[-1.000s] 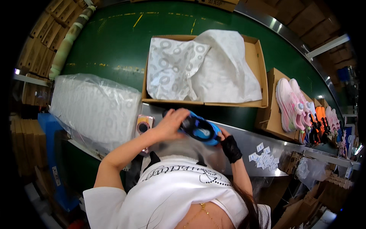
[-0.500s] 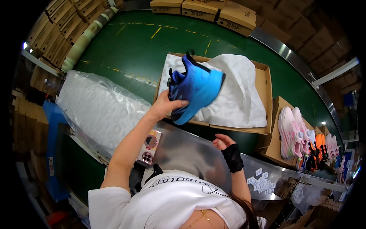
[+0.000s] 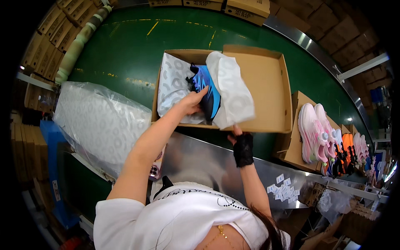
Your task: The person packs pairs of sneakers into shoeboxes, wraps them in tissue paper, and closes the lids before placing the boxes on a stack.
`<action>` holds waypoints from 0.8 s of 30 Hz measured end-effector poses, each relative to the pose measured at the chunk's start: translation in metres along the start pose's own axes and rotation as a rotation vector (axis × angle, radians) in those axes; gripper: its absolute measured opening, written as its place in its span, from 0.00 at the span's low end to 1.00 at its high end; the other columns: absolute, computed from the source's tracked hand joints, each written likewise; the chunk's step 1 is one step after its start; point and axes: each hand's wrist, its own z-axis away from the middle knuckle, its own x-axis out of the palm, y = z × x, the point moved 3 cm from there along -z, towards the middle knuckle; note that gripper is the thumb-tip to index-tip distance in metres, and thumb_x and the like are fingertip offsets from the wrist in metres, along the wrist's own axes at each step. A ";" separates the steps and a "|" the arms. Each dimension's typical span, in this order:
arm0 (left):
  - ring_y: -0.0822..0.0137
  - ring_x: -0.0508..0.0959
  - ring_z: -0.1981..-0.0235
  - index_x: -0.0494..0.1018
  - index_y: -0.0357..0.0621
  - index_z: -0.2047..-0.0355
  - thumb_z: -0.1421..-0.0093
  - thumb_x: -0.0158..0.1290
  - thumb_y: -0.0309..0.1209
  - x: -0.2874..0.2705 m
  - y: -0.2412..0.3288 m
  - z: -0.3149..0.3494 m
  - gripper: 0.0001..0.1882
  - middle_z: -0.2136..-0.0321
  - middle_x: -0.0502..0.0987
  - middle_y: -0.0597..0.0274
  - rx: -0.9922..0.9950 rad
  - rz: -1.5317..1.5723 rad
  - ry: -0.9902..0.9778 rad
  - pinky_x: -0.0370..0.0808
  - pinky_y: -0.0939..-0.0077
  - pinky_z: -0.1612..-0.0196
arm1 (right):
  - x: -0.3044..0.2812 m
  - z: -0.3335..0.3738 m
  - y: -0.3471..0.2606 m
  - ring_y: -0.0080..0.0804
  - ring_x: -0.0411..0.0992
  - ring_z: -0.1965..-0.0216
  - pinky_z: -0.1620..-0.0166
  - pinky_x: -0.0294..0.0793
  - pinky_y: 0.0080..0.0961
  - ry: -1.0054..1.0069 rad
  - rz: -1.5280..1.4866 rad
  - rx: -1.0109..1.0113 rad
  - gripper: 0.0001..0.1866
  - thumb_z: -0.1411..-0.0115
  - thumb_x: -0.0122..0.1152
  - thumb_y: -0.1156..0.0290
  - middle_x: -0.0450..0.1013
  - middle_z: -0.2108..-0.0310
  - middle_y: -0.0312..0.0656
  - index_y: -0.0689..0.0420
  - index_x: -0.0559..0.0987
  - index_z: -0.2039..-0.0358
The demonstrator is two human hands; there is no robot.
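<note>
My left hand [image 3: 193,102] is closed round a blue-and-black sports shoe [image 3: 211,98] with dark laces, lowered into an open cardboard shoebox [image 3: 266,89]. Patterned white tissue paper [image 3: 228,89] stands partly over the shoe's right side; more of it lines the box on the left. At the box's front wall, my right hand [image 3: 236,134], in a black fingerless wrist cover, has its fingertips at the tissue's lower edge and seems to pinch it. Its grip is partly hidden.
A plastic-wrapped stack of tissue sheets [image 3: 102,116] lies left of the box on the green table [image 3: 125,50]. Pink-and-white shoes [image 3: 310,133] and other pairs stand at the right. Small white tags [image 3: 284,191] lie on the metal edge. Closed shoeboxes [image 3: 248,9] sit behind.
The shoe in my left hand has gone down into the box. The tissue paper has swung from the box's right part leftward against the shoe, baring the cardboard. My right hand has moved up to the box's front.
</note>
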 end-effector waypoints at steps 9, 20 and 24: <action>0.62 0.69 0.55 0.60 0.34 0.50 0.41 0.33 0.56 -0.119 0.020 0.103 0.35 0.54 0.68 0.51 0.571 0.036 0.539 0.66 0.65 0.55 | 0.063 -0.018 0.003 0.47 0.51 0.43 0.50 0.48 0.62 -0.011 1.543 -1.152 0.35 0.53 0.52 0.79 0.52 0.42 0.43 0.44 0.56 0.43; 0.52 0.66 0.51 0.67 0.40 0.52 0.48 0.40 0.61 -0.128 -0.028 0.051 0.37 0.55 0.70 0.50 0.254 -0.177 0.376 0.64 0.52 0.59 | 0.078 -0.019 -0.005 0.49 0.53 0.44 0.52 0.51 0.59 -0.152 1.812 -1.185 0.32 0.53 0.49 0.77 0.53 0.42 0.44 0.39 0.61 0.45; 0.50 0.64 0.51 0.60 0.48 0.47 0.57 0.46 0.64 -0.083 0.006 0.100 0.43 0.50 0.63 0.51 0.185 0.093 0.034 0.60 0.46 0.55 | 0.101 -0.005 -0.066 0.49 0.55 0.44 0.53 0.50 0.58 -0.219 1.857 -1.217 0.30 0.53 0.51 0.74 0.58 0.45 0.46 0.42 0.62 0.46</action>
